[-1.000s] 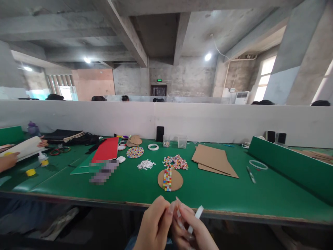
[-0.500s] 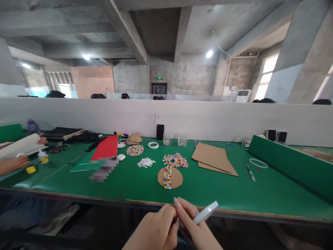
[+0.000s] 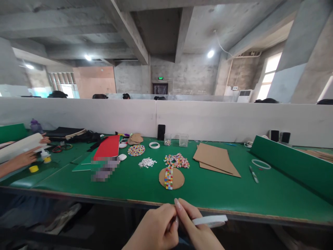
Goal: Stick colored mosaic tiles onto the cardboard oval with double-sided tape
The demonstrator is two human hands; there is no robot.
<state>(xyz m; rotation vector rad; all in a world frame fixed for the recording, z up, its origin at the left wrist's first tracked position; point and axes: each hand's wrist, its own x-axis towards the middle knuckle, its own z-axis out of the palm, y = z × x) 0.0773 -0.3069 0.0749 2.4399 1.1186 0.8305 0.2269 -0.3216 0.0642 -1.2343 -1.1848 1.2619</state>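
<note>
At the table's front edge my two hands meet. My right hand (image 3: 191, 218) is closed around a roll of white tape (image 3: 210, 220), seen nearly edge-on and sticking out to the right. Pressed against its fingertips, my left hand (image 3: 160, 225) is curled shut; what it pinches, if anything, is hidden. Just beyond them lies a round cardboard disc (image 3: 178, 178) with a strip of colored mosaic tiles (image 3: 168, 177) across its left part. Behind the disc are a pile of mixed colored tiles (image 3: 177, 160) and, to the left, a pile of white tiles (image 3: 147, 163).
A tile-covered disc (image 3: 136, 150), another tape roll (image 3: 154, 145) and clear cups (image 3: 183, 140) stand farther back. Cardboard sheets (image 3: 214, 158), a pen (image 3: 254, 174) and a white ring (image 3: 261, 164) lie right. A red board (image 3: 107, 149) lies left, beyond it a co-worker's hand (image 3: 27, 158).
The tape roll in my right hand has tilted from slanting upward to nearly level. My hands otherwise stay together. At left, the co-worker's hand has moved a little to the right.
</note>
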